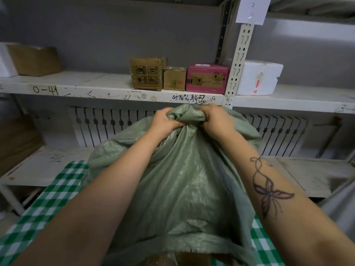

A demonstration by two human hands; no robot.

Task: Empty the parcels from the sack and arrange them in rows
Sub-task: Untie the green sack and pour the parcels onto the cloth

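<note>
A large green woven sack [184,181] hangs in the middle of the head view, held up over a green-and-white checked cloth [48,198]. My left hand [163,122] and my right hand [217,120] both clench the bunched fabric at its top, close together, just below the shelf edge. The sack's open hem lies at the bottom of the frame, and something brown [163,260] shows beneath it. What the sack holds is hidden.
A white metal shelf [76,87] runs across at hand height, carrying two brown cartons [147,75], a pink box [206,77], a white box [259,77] and a brown box [32,59] at far left. A radiator [107,121] stands behind. A lower shelf [44,166] flanks the sack.
</note>
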